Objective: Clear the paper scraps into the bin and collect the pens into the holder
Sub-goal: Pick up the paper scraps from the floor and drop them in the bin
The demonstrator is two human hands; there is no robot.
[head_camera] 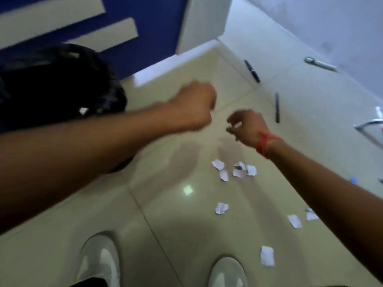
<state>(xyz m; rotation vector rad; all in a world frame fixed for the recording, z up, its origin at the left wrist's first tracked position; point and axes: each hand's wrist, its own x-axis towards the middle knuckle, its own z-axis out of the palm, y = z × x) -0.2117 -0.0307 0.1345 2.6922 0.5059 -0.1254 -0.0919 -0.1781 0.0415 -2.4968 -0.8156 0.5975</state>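
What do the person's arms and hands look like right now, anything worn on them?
Both forearms are bare, with no sleeves in view. The right hand has a red thread band tied round its wrist; the left hand and its wrist show nothing worn. No gloves, and no watch on what shows of either wrist. The picture is motion-blurred, so rings cannot be ruled out.

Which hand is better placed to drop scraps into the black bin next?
Left, probably: the left hand is fisted beside the black-lined bin; the right hand, loosely curled, is farther away.
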